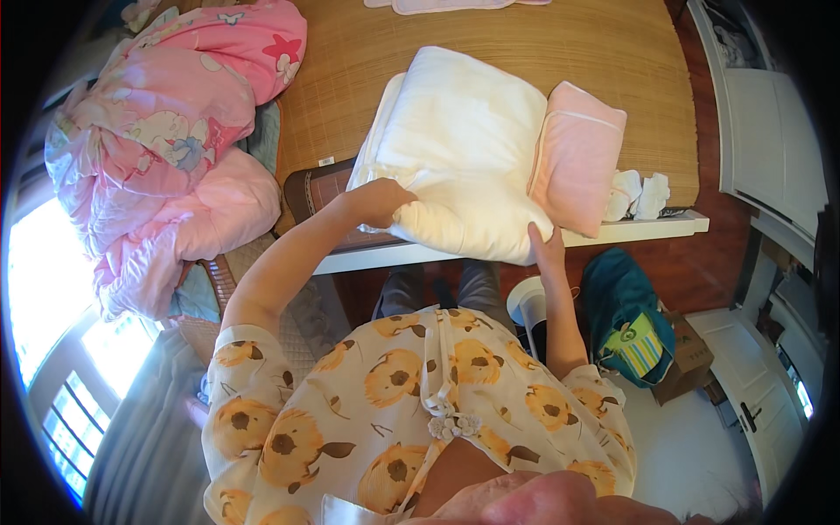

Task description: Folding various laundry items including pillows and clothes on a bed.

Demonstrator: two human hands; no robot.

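Note:
In front of me lies a thick white quilt, folded into a stack on a bed covered with a woven bamboo mat. My left hand grips the near left corner of its top layer. At the near right corner, my right hand holds the edge, thumb on top. The quilt's front edge bulges over the white bed rail. Against its right side rests a pink folded bedding piece or cushion with pale piping. Part of a brown pillow or pad shows from beneath the quilt's left side.
Pink printed bedding is heaped on the left. Crumpled white cloths lie at the bed's right edge. A teal bag and a cardboard box stand on the floor at right. White cabinets line the far right.

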